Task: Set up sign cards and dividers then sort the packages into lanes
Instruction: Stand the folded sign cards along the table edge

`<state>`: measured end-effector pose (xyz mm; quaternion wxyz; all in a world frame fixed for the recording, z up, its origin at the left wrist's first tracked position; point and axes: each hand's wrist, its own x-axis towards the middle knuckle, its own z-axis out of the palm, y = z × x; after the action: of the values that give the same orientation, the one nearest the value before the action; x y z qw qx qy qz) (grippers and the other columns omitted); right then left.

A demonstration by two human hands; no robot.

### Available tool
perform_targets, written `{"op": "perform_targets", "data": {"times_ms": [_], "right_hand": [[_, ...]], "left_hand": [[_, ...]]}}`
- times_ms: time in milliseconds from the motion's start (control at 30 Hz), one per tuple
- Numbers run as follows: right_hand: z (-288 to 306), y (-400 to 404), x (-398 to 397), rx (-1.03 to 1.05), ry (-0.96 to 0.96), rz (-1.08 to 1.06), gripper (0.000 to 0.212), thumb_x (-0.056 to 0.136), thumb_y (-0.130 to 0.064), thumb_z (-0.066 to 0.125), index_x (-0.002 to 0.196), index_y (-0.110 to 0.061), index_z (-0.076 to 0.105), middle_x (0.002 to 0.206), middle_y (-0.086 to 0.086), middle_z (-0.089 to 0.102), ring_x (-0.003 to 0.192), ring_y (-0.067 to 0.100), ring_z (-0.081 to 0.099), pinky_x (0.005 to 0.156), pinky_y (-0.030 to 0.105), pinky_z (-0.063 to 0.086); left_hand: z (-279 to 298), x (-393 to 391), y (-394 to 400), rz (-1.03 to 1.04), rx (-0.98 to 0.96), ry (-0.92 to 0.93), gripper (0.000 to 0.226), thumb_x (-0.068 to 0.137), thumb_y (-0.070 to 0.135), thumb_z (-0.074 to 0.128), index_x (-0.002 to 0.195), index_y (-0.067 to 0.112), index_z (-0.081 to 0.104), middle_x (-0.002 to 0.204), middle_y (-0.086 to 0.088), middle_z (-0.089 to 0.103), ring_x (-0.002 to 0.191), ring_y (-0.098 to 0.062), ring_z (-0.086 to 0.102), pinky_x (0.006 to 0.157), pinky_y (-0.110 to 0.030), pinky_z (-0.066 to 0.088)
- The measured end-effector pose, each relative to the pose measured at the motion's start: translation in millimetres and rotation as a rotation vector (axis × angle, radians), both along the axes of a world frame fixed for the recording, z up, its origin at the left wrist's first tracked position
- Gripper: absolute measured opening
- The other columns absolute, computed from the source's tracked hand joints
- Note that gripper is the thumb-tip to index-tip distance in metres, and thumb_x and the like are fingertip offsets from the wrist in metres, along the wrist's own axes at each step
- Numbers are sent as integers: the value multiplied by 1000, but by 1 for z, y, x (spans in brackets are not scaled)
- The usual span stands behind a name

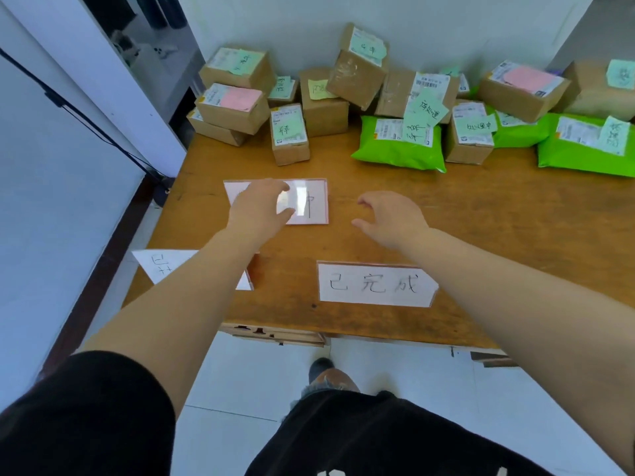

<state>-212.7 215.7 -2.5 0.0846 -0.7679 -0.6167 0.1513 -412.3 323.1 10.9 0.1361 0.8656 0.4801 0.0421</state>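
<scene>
Left hand on a glossy sign card at mid-worktop, right hand hovering beside it.

The laminated sign card (305,201) lies flat on the wooden worktop (481,218); glare and the left hand (261,209), fingers loosely spread and resting on it, hide most of its writing. The right hand (391,218) hangs just right of it, fingers relaxed, holding nothing. Nearer, a white paper card (374,283) lies flat; another card (165,266) overhangs the left edge, half covered by the forearm. Cardboard boxes (233,108) and shiny green mailer bags (398,146) with pastel notes crowd the far edge, the rightmost cut off.
</scene>
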Motion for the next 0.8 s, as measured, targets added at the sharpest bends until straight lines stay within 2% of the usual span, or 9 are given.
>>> {"op": "perform_targets", "data": {"times_ms": [100, 267, 400, 567, 800], "right_hand": [[3, 37, -14, -5, 0, 8, 49, 90, -36, 56, 134, -19, 45, 139, 2, 47, 132, 21, 39, 104, 37, 38], [-1, 91, -34, -61, -22, 16, 59, 89, -33, 59, 140, -16, 35, 144, 5, 38, 134, 24, 33, 103, 39, 38], [-14, 122, -46, -145, -40, 15, 51, 91, -30, 57, 137, -16, 40, 139, 5, 44, 129, 26, 41, 97, 38, 41], [-29, 135, -45, -169, -74, -14, 30, 92, -18, 55, 121, -15, 52, 122, 6, 55, 113, 28, 52, 80, 33, 43], [-18, 99, 9, -149, -118, -30, 29, 91, -18, 55, 120, -16, 52, 120, 6, 57, 112, 29, 53, 81, 36, 44]], "left_hand": [[-3, -10, 34, -3, 25, 84, 50, 89, 33, 60, 135, 19, 44, 139, -4, 47, 128, -24, 42, 100, -39, 41], [-19, -13, 81, -57, 2, 251, 50, 89, 34, 58, 135, 18, 43, 136, -5, 48, 123, -28, 45, 93, -39, 40], [-35, -8, 103, -90, -55, 305, 42, 90, 34, 56, 129, 21, 50, 132, -1, 55, 119, -25, 51, 89, -36, 41], [-43, 2, 111, -111, -70, 313, 43, 90, 37, 57, 130, 22, 51, 131, 1, 55, 118, -23, 52, 88, -34, 41], [-30, 52, 91, -236, -28, 302, 40, 90, 42, 56, 124, 23, 54, 124, 1, 57, 114, -23, 52, 81, -34, 42]]}}
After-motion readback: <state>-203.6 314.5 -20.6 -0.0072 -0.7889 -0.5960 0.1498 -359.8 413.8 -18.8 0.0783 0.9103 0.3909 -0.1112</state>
